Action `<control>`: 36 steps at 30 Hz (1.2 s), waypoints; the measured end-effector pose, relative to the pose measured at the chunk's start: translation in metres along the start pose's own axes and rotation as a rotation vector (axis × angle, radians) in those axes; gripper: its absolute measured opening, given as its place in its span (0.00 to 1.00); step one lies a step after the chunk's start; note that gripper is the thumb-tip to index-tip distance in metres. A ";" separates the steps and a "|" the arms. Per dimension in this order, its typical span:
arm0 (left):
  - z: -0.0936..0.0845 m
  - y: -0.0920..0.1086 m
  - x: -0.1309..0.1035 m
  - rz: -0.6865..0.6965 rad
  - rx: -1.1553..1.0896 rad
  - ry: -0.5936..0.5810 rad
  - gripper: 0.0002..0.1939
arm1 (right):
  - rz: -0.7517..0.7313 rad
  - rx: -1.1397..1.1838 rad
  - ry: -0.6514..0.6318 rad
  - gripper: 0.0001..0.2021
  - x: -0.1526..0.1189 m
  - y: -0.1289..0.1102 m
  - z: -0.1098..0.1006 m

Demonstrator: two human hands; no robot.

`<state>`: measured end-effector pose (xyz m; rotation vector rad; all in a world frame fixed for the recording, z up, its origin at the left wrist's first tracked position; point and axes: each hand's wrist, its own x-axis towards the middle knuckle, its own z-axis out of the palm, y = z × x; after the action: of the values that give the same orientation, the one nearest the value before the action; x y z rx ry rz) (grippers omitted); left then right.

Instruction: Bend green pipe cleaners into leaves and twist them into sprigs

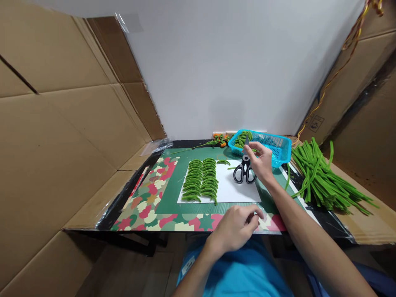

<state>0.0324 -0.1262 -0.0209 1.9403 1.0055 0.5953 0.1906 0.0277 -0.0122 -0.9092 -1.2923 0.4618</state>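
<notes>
My right hand (260,160) grips a pair of scissors (245,171) by the blades, with the black-and-grey handles hanging down over a white sheet (235,192). My left hand (238,226) is loosely curled at the table's front edge, with nothing visible in it. On the sheet lie two columns of curved fuzzy green pieces (193,180), several in each. One more curved piece (223,162) lies by itself at the top, and a short green bit (231,168) is beside the scissors.
A blue plastic basket (283,150) with green pieces stands behind my right hand. A heap of long green pipe cleaners (324,181) lies at the right. Orange-and-green fuzzy flowers (221,140) lie at the back. Cardboard walls (77,115) flank the table with its green patterned mat (170,185).
</notes>
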 end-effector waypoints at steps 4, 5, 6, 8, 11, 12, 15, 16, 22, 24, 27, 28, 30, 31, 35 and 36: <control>0.001 -0.001 0.000 0.000 0.001 -0.005 0.13 | 0.047 0.083 -0.068 0.17 0.001 -0.002 -0.001; 0.001 -0.001 -0.001 0.003 0.001 -0.007 0.14 | 0.056 0.097 -0.080 0.17 0.001 -0.002 -0.001; 0.001 -0.001 -0.001 0.005 0.001 -0.007 0.14 | 0.064 0.108 -0.088 0.18 0.001 -0.002 -0.001; 0.001 -0.001 -0.001 0.008 0.000 -0.003 0.14 | 0.076 0.124 -0.091 0.18 0.001 -0.001 -0.001; 0.000 0.000 -0.001 0.008 0.000 -0.002 0.14 | 0.086 0.133 -0.089 0.19 0.000 0.000 -0.001; 0.000 0.000 -0.001 0.008 0.000 -0.004 0.14 | 0.088 0.133 -0.087 0.20 0.000 0.001 0.000; 0.000 0.000 0.000 0.009 -0.003 -0.013 0.14 | 0.087 0.128 -0.065 0.21 0.000 0.002 0.001; 0.000 0.000 0.000 0.007 -0.006 -0.013 0.14 | 0.084 0.126 -0.050 0.22 0.000 0.002 0.001; -0.001 0.001 0.000 0.000 -0.025 -0.010 0.14 | 0.064 0.111 -0.006 0.24 0.001 0.001 0.003; -0.001 0.002 0.000 0.001 -0.025 -0.007 0.14 | 0.061 0.112 -0.003 0.23 0.001 0.000 0.004; -0.001 0.003 0.000 0.000 -0.022 -0.005 0.14 | 0.062 0.113 -0.008 0.22 0.001 -0.001 0.004; -0.001 0.003 0.000 0.000 -0.022 -0.004 0.14 | 0.063 0.112 -0.010 0.22 0.001 -0.001 0.004; -0.001 0.003 0.000 -0.002 -0.020 -0.003 0.14 | 0.065 0.109 -0.015 0.22 0.001 -0.002 0.004; -0.001 0.003 0.000 -0.003 -0.019 -0.003 0.14 | 0.065 0.106 -0.018 0.22 0.001 -0.002 0.004; -0.001 0.003 0.000 -0.002 -0.017 -0.008 0.14 | 0.063 0.092 -0.023 0.21 0.000 0.000 0.004; -0.001 0.003 0.000 0.000 -0.015 -0.006 0.14 | 0.062 0.090 -0.021 0.20 0.000 0.000 0.003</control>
<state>0.0326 -0.1267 -0.0179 1.9282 0.9941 0.5948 0.1874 0.0293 -0.0124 -0.8728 -1.2552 0.5746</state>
